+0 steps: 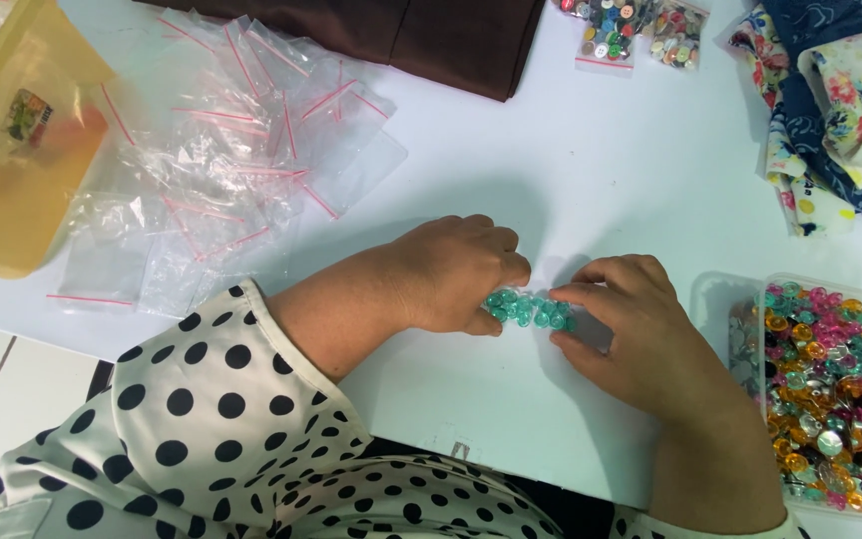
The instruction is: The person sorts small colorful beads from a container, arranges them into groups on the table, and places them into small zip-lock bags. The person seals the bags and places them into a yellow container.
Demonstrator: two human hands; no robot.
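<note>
A small cluster of teal-green beads (529, 307) lies on the white table (591, 170), close to the centre of the view, and both hands press it from two sides. The left hand (451, 274), at 9 o'clock from the cluster, is curled with the fingertips on the beads. The right hand (626, 319), at 3 o'clock, pinches the other end between thumb and fingers. I cannot tell whether a clear bag is around the beads; a faint shine near the right fingers may be plastic, but it is hard to make out.

In my judgement, the main risk is that the beads slip away. They are round and smooth, so if the fingers loosen or press unevenly, some can roll over the table and fall from the near edge at 6 o'clock.

At 3 o'clock from the right hand stands a clear plastic box (725, 289) full of mixed coloured beads; a sleeve or wrist may knock it. At 10 o'clock lies a heap of empty clear zip bags (241, 140), beside a yellow container (12, 200). At 12 o'clock is a brown cloth (431, 40), at 1 o'clock small bags of buttons (611, 30), and at 2 o'clock flowered fabrics (840, 110).

The yellow container, the fabrics and the box are cut off by the frame. The palms and the underside of the cluster are hidden.
</note>
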